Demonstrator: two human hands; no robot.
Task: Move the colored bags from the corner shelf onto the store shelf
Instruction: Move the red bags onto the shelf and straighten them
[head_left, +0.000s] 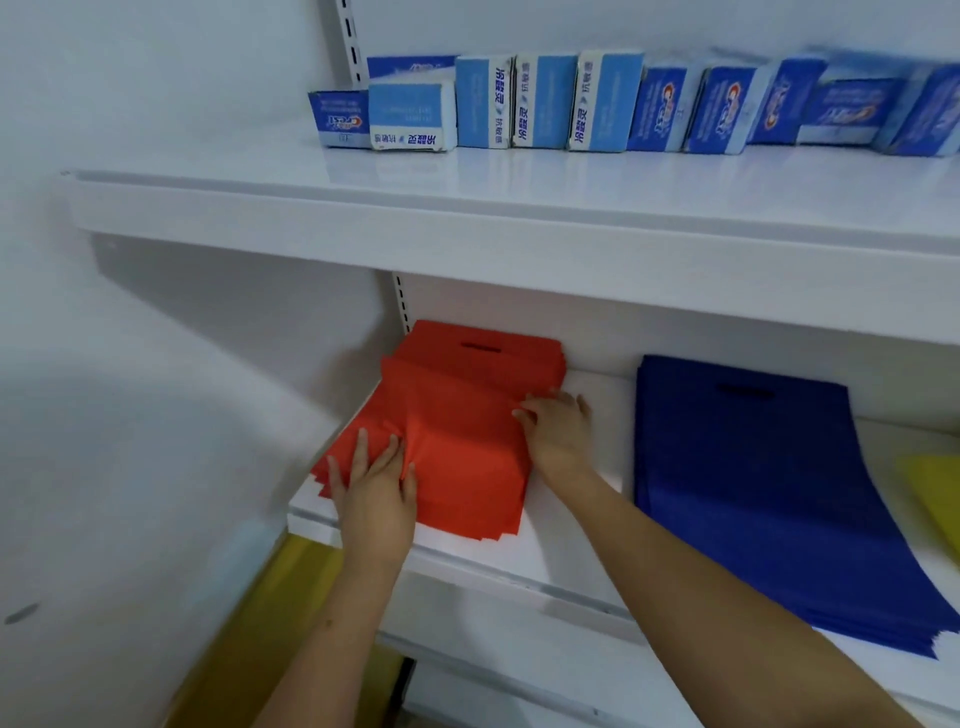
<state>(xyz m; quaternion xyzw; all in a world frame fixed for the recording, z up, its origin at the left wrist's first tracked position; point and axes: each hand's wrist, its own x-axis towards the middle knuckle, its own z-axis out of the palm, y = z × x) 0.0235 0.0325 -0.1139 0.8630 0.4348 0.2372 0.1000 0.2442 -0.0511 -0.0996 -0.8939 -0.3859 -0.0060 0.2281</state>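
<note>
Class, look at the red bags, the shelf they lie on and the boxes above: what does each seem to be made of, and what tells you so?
Red bags: likely thin non-woven fabric, matte; they crease softly under the left hand and right hand.
Shelf: probably painted metal, glossy white with reflections.
Boxes: printed cardboard, with sharp folded edges and a slight sheen.

Left hand (375, 488) flat, fingers spread, right hand (558, 434) fingers lightly bent, both arms outstretched
</note>
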